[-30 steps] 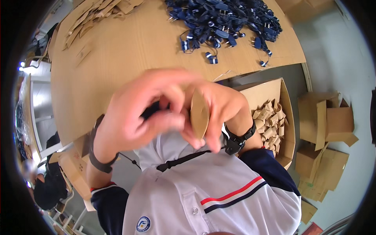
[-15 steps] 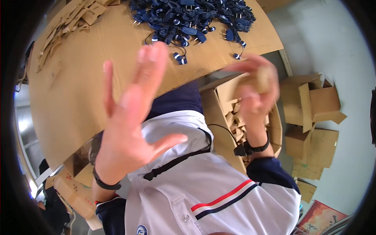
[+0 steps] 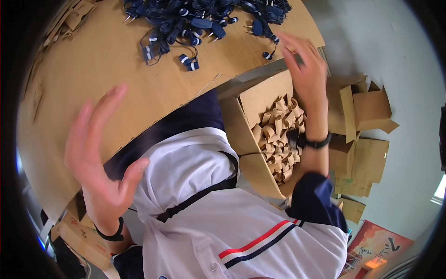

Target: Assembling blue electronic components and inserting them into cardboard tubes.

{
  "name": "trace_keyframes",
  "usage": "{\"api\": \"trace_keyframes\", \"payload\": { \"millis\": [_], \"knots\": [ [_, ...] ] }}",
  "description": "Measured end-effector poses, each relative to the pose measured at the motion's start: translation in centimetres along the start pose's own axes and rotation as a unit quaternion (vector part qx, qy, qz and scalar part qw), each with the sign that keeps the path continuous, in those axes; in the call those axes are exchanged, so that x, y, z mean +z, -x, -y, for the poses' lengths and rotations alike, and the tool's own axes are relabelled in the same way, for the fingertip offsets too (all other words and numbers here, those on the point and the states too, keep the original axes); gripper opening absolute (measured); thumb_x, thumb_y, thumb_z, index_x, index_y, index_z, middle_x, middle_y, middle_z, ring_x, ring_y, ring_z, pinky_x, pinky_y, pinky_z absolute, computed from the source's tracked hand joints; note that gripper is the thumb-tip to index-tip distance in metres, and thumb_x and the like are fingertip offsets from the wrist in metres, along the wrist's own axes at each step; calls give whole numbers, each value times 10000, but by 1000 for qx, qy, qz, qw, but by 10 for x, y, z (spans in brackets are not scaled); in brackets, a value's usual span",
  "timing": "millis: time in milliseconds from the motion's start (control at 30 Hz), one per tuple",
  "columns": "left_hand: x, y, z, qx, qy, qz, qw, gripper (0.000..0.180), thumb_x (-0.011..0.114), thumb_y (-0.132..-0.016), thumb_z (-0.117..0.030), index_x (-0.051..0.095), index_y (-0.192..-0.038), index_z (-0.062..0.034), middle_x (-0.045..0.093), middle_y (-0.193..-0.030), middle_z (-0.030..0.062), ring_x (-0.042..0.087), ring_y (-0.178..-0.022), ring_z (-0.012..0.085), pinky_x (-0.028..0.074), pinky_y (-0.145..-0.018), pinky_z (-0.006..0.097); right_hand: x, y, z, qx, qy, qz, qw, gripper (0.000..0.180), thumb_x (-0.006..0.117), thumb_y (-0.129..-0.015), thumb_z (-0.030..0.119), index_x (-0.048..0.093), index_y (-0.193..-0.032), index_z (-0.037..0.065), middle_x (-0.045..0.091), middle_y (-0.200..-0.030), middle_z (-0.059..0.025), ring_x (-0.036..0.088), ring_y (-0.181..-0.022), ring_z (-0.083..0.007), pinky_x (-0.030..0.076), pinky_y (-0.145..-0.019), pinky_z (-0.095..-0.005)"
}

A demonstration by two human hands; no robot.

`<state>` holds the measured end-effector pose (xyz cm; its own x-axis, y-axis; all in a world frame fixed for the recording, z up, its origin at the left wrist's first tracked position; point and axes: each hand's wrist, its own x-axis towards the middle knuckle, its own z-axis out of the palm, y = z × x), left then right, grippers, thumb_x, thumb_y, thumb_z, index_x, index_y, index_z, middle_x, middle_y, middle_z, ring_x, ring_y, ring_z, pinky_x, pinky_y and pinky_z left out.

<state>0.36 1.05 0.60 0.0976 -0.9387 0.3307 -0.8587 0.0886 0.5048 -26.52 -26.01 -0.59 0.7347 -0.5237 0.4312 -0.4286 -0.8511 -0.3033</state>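
Over the left part of the table, my left hand (image 3: 100, 158) is raised with its fingers spread and nothing in it. My right hand (image 3: 309, 72) reaches to the table's right edge, thumb and fingers apart, and holds nothing that I can see. Its fingertips are beside a dark blue earphone plug (image 3: 255, 28) and loose earbuds (image 3: 267, 56) at the edge of a heap of bundled earphones (image 3: 181, 18). Below that forearm stands an open cardboard box (image 3: 246, 139) holding many curled brown cardboard pieces (image 3: 278, 135).
The wooden table (image 3: 93, 69) curves in front of me, with flat cardboard strips (image 3: 74, 18) at its far left. Opened cartons (image 3: 371, 109) and flattened cardboard (image 3: 364, 162) stand by the wall at right. Another carton (image 3: 83, 239) sits low at left.
My left hand has moved left and down. My right hand, earlier blurred with something brown at its fingers over the box, has moved up toward the earphones, its fingers now apart. The view has shifted.
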Motion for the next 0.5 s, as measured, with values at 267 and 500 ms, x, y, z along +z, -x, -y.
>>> {"api": "trace_keyframes", "payload": {
  "millis": [267,500],
  "knots": [
    [-2,18,-5,7,57,-123,991,576,602,-861,-289,462,-1298,59,678,-1084,182,644,-1020,336,379,-1038,489,19,-61,-26,-194,147,109,964,380,597,-863,67,572,-1242,87,598,-1056,-98,517,-990,-297,430,-883,-371],
    [19,4,-24,50,239,-115,963,581,598,-875,-104,328,-1363,59,604,-1200,230,527,-1179,344,333,-1058,431,9,-62,25,-20,-323,-153,934,442,624,-936,261,483,-1257,-9,634,-1038,-165,622,-947,-194,513,-870,-313]
  ]
}}
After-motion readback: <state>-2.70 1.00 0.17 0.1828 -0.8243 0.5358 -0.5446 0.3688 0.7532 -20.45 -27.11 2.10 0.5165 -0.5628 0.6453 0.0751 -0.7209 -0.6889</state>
